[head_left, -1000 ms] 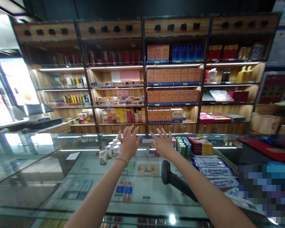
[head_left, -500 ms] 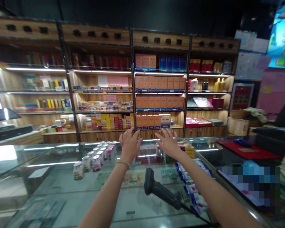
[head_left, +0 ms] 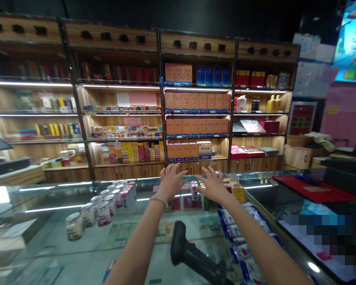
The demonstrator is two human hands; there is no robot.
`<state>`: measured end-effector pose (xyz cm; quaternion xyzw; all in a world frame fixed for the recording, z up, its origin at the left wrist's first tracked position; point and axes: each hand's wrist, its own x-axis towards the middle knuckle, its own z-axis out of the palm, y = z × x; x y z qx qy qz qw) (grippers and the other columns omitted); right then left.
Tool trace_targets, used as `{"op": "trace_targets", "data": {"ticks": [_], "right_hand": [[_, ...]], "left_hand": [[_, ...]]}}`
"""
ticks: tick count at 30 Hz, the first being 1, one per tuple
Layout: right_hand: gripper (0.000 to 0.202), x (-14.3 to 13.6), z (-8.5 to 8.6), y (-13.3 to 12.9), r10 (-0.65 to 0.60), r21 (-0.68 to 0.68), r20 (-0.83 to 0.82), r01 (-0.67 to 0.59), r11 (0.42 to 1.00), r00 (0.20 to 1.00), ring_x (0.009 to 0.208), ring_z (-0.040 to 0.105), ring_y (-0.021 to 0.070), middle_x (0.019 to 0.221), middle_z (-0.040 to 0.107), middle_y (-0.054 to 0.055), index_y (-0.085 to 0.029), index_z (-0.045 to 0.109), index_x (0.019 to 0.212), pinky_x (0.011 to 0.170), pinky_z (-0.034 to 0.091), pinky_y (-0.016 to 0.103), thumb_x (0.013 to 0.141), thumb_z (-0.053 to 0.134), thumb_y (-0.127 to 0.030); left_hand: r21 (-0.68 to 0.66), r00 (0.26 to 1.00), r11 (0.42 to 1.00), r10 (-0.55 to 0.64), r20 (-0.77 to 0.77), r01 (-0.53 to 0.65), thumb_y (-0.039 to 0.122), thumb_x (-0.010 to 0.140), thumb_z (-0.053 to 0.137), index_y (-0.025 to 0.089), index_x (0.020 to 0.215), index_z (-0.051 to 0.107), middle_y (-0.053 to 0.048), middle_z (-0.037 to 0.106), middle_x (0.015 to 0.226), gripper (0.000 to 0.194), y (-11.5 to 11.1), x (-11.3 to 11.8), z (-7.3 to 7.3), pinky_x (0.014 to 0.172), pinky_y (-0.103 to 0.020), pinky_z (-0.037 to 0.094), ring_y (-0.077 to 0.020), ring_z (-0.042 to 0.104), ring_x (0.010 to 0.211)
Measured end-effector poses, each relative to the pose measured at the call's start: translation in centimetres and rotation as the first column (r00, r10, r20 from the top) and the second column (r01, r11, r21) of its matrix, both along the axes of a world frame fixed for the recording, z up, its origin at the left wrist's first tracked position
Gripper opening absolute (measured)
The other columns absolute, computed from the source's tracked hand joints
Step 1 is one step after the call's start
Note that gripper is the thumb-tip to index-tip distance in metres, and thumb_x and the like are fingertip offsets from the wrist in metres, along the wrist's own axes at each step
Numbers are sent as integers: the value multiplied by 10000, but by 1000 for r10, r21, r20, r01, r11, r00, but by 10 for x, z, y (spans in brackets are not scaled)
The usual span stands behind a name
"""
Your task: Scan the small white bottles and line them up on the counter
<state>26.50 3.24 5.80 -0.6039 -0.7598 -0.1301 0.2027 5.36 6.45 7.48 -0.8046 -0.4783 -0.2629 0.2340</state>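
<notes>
Both my hands reach forward above a glass counter (head_left: 91, 253), palms down. My left hand (head_left: 170, 183), with a band on its wrist, has its fingers apart and holds nothing. Fingers spread, my right hand (head_left: 214, 185) is also bare, close to a stack of yellow and red packs (head_left: 235, 190). Small cans (head_left: 194, 190) show between the two hands. Nearer me on the glass lies a black handheld scanner (head_left: 192, 255). Blue and white packets (head_left: 240, 237) run along the right, partly behind my right forearm.
Several lidded jars (head_left: 103, 213) and cans stand in rows on the left. A red mat (head_left: 314, 188) lies at the right, near a tablet-like device (head_left: 314, 245) with a blurred screen. Lit wooden shelves (head_left: 124, 168) with boxed goods line the back.
The view has moved closer to the counter, and the jars and scanner sit lower in it. My hands remain raised with fingers apart, now slightly nearer each other.
</notes>
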Motion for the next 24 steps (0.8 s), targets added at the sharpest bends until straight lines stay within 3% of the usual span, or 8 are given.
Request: {"op": "trace_targets", "data": {"ticks": [6,14,24], "right_hand": [[533,-6,-13,9,14,-16,22,-14,1000,1000,1512,203,359,1622,336,109,-324,568,1397,1162,113,685,898,622,-504],[554,-10,-25,12,10,-42,36,-8,999,999,1512,176,375,1655,254,125,-255,553,1408,1160,107,686,898,616,-464],[503,-12,-35,15,-3,-52,26,4,999,1000,1521,159,369,1666,230,109,-239,569,1387,1171,91,683,905,600,-377]], "left_hand": [[-20,998,999,-28,-64,27,330,860,666,400,1363,579,-60,477,1523,515,8,7,-25,1160,-570,268,-311,367,1415],[-42,990,997,-71,-124,66,296,836,689,404,1359,570,-52,450,1550,548,22,13,-51,1167,-573,255,-314,338,1445],[-82,982,992,-103,-158,91,248,841,670,402,1369,561,-42,453,1557,561,22,17,-60,1163,-607,245,-332,338,1445]]}}
